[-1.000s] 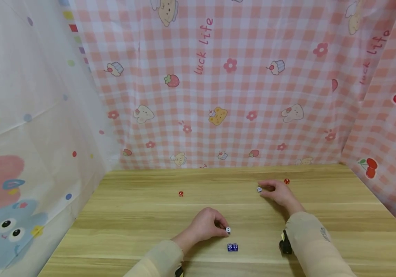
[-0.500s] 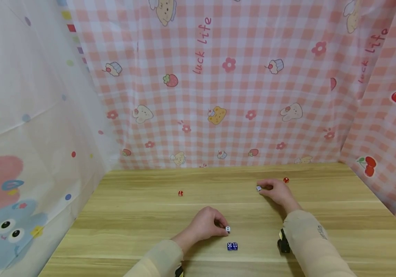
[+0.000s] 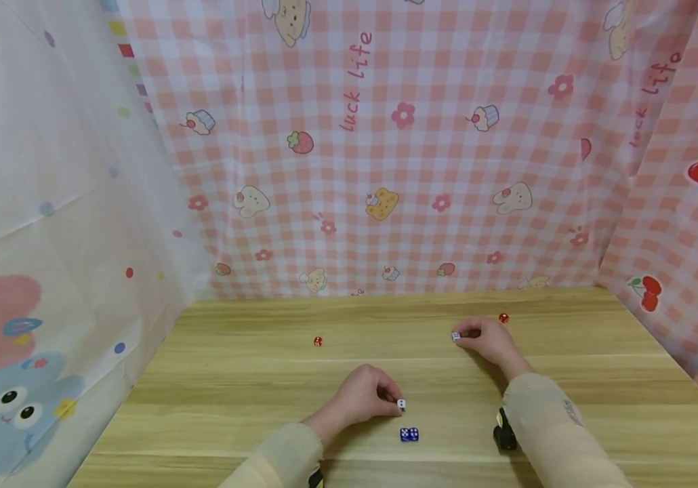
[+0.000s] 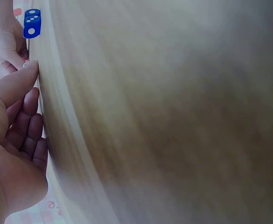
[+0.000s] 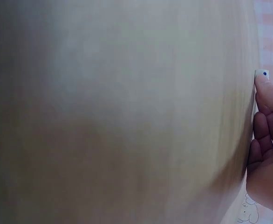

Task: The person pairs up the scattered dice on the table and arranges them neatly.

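In the head view my left hand [image 3: 364, 394] pinches a white die [image 3: 401, 404] between thumb and fingertips, low over the wooden table. Two blue dice [image 3: 409, 434] lie side by side just in front of it, nearer to me. Farther back on the right, my right hand [image 3: 490, 340] pinches another white die [image 3: 455, 336]. The right wrist view shows this white die [image 5: 262, 73] at the thumb tip, one blue pip facing the camera. The left hand's thumb [image 4: 22, 81] mostly hides its die in the left wrist view.
One red die [image 3: 318, 341] lies at the back left of the wooden table [image 3: 251, 379]; a second red die [image 3: 504, 318] is just behind my right hand. A checked pink cloth [image 3: 324, 169] hangs along the table's back edge.
The white die in my right hand has turned slightly and dipped a little, now looking more level. My left hand keeps its place. The head view has shifted slightly.
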Demonstrator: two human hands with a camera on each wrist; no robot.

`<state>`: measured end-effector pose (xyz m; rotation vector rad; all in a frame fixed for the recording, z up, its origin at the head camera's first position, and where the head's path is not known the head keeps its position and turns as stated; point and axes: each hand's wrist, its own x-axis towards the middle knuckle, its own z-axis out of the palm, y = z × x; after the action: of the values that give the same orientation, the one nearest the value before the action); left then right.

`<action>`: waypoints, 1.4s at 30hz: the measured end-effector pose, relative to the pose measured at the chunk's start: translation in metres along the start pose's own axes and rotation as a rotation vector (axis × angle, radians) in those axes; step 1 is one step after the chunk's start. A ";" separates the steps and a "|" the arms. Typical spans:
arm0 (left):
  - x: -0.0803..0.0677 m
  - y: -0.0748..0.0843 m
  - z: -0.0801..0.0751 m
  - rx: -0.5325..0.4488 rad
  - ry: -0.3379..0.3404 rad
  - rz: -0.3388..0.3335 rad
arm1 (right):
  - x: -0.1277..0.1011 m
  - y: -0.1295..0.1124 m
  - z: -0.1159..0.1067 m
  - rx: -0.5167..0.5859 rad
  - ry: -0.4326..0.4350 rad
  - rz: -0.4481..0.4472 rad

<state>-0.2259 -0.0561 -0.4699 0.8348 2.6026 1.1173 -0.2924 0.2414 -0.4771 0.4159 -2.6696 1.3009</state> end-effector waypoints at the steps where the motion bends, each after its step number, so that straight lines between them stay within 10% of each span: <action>1: 0.000 0.000 0.000 -0.003 0.000 -0.001 | -0.001 0.000 -0.001 0.013 -0.003 -0.022; 23: 0.001 0.001 0.000 -0.023 -0.003 -0.003 | -0.012 -0.007 0.003 -0.006 -0.149 0.083; 42: 0.001 -0.003 0.002 -0.019 0.009 0.013 | -0.030 -0.029 0.013 0.006 -0.284 -0.030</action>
<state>-0.2276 -0.0557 -0.4737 0.8463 2.5930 1.1498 -0.2556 0.2200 -0.4706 0.6869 -2.8729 1.3311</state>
